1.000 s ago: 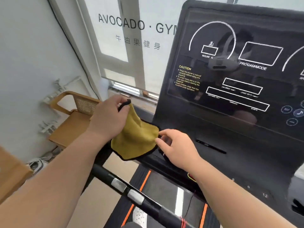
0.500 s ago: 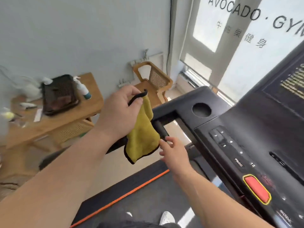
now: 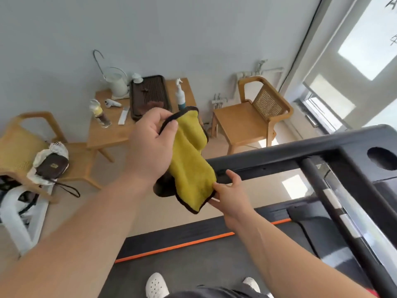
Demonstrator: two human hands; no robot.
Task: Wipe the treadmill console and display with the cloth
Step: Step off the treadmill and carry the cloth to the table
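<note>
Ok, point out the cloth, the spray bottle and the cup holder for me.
cloth (image 3: 191, 168): head view, middle of its yellow face.
spray bottle (image 3: 180, 97): head view, its white body.
cup holder (image 3: 384, 161): head view, inside the dark round opening.

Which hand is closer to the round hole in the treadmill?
Right. The right hand is by the black rail leading to the hole; the left hand is farther left, gripping the cloth.

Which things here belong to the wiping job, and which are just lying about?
For the job: cloth, gripped by the left hand and pinched at its lower edge by the right hand; treadmill console.
Lying about: table, tray, kettle, chair, pouch.
</note>
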